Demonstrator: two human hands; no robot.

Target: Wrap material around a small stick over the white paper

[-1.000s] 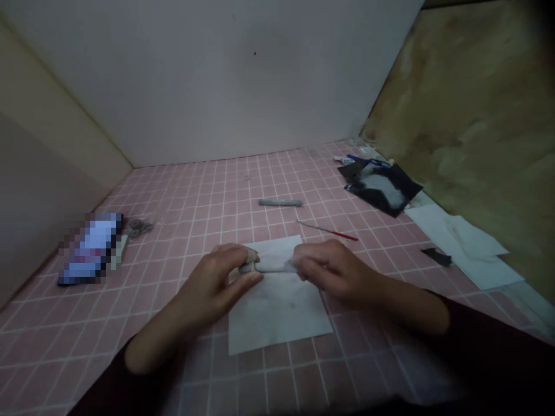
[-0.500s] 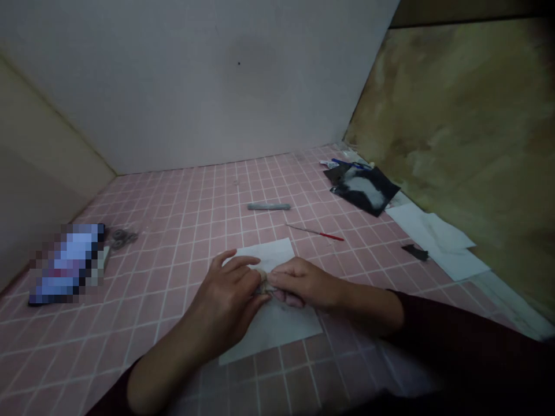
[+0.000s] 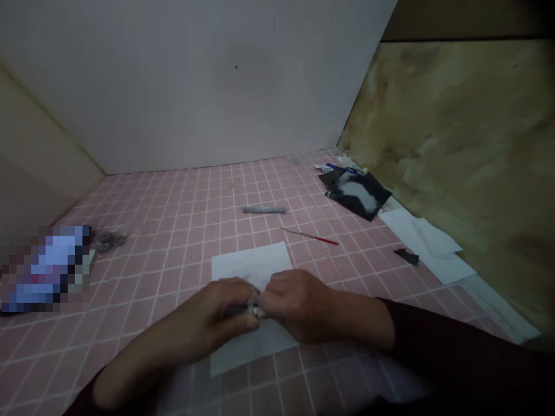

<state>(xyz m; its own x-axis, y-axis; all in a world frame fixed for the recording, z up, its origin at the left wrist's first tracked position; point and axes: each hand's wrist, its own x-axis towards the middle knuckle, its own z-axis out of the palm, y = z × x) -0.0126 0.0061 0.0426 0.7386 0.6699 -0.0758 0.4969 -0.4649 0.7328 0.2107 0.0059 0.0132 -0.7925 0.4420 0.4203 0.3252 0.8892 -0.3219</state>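
My left hand (image 3: 217,315) pinches a small pale object (image 3: 255,306) between thumb and fingers, over a white sheet of paper (image 3: 243,261). The object has a light, shiny part, but most of it is covered by fingers and its kind does not show. My right hand (image 3: 295,303) is closed against the object's right side, its fingertips meeting those of the left. Whatever it grips is hidden by its own fingers. Grey smudges mark the paper around the hands.
Beyond the paper lie a thin red-handled file (image 3: 314,237) and a grey rod (image 3: 264,210). Black sandpaper (image 3: 377,193) with white dust, white papers (image 3: 429,248) and a dark scrap (image 3: 407,256) lie right. At left are a blurred-out phone (image 3: 56,260) and small grey rings (image 3: 109,240).
Both hands have turned and come slightly nearer to me. The left fingers, raised before, are now folded over the object, and the right hand is rolled with its back upward. The view shifted slightly.
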